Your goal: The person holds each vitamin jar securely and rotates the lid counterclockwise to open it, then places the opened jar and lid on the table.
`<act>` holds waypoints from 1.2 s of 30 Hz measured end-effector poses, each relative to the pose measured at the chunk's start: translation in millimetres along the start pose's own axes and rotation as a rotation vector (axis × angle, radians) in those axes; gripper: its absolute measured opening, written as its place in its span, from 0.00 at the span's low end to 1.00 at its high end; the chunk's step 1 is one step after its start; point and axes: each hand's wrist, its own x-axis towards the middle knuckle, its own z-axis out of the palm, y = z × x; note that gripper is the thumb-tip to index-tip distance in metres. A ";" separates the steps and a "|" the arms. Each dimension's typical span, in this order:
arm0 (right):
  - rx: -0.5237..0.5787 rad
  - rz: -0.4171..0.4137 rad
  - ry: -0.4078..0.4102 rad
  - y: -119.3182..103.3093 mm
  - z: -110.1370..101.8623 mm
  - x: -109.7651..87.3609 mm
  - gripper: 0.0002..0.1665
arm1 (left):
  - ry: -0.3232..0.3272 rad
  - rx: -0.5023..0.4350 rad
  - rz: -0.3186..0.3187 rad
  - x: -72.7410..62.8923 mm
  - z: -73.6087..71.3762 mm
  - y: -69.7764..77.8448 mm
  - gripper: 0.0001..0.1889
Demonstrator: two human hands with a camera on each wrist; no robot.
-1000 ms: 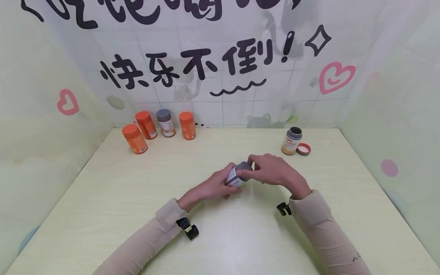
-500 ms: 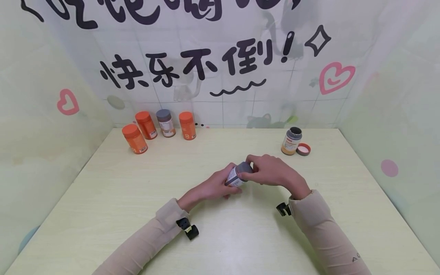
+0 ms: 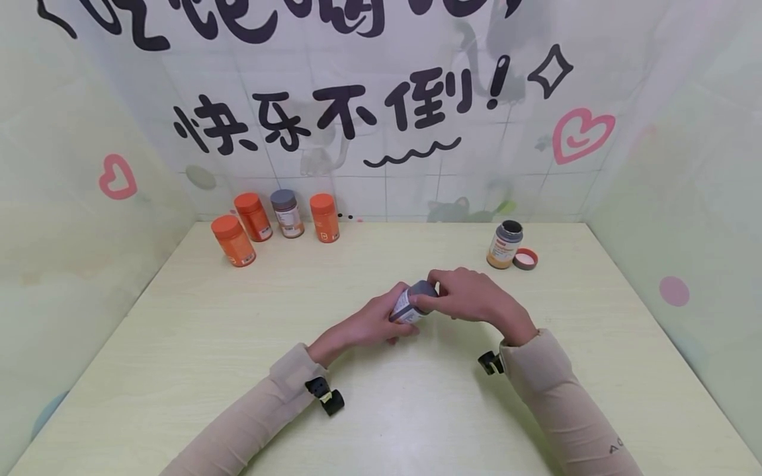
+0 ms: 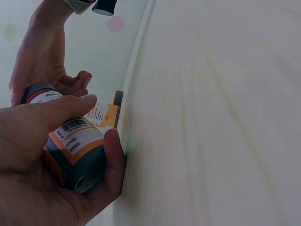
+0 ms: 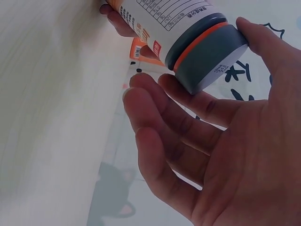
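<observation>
1. Here we are over the middle of the desk, and the supplement bottle is tilted between two hands, its grey cap angled up towards the right.
2. The left hand has the body of the bottle firmly in its grip, thumb across the label and fingers wrapped round the lower part; a barcode shows just below that thumb.
3. Over to the right hand — thumb on one edge of the cap, index finger on the other, a light pinch, while the remaining fingers curve loosely, clear of it.
4. Close up from the right wrist, an orange ring runs between the cap and the dark neck, so the cap sits on the bottle.
5. At the back right stands an uncapped bottle, upright, dark mouth showing, and right beside it lies a red-rimmed lid, pale inside facing up.
6. Back left, four more upright: a front orange jar, a rear orange jar, a grey-capped jar, then a third orange jar a little apart.
7. Beige sleeves on both arms, a small black camera at the left wrist — and big black lettering fills the wall behind.
</observation>
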 end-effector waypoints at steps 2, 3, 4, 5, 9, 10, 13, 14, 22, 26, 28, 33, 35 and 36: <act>-0.005 -0.005 -0.006 -0.4 0.5 0.5 0.27 | 0.000 0.001 -0.003 0.0 0.2 -0.2 0.26; -0.005 -0.007 -0.008 -0.6 0.6 0.5 0.26 | 0.000 0.002 -0.003 0.0 0.3 -0.4 0.26; -0.004 -0.006 -0.011 -0.8 0.8 0.4 0.26 | 0.000 0.003 -0.003 0.0 0.4 -0.7 0.26; -0.002 -0.006 -0.013 -1.0 0.9 0.2 0.26 | 0.000 0.004 -0.002 0.0 0.5 -0.9 0.26; 0.006 -0.011 -0.015 -2.2 1.4 -0.6 0.24 | -0.002 0.003 0.001 -0.1 1.0 -2.2 0.26; 0.003 -0.015 -0.011 -2.5 1.4 -0.8 0.23 | -0.003 -0.001 0.001 0.0 1.2 -2.4 0.26; -0.015 -0.030 -0.001 -4.2 1.3 -1.4 0.23 | -0.004 -0.008 0.000 0.3 1.3 -3.1 0.26; -0.023 -0.032 0.004 -4.7 1.1 -1.7 0.24 | -0.005 -0.011 0.000 0.4 1.3 -3.1 0.26; -0.063 0.007 0.026 -4.3 0.7 -1.9 0.26 | -0.004 -0.005 0.002 0.8 1.3 -3.1 0.26; -0.059 -0.007 0.018 -2.9 0.5 -0.8 0.24 | -0.004 0.004 0.004 1.3 1.1 -2.6 0.26; -0.053 -0.020 0.015 -2.4 0.2 -0.6 0.24 | -0.003 0.009 0.004 1.4 1.0 -2.4 0.26; -0.043 -0.051 0.009 -0.6 0.6 -0.3 0.23 | 0.000 0.005 -0.001 1.7 1.1 -2.5 0.26; -0.040 -0.057 0.005 0.0 0.7 -0.2 0.23 | 0.001 0.000 -0.002 1.6 1.2 -2.3 0.26; -0.038 -0.061 0.004 0.3 0.9 -0.2 0.24 | 0.002 -0.003 -0.003 1.6 1.2 -2.1 0.26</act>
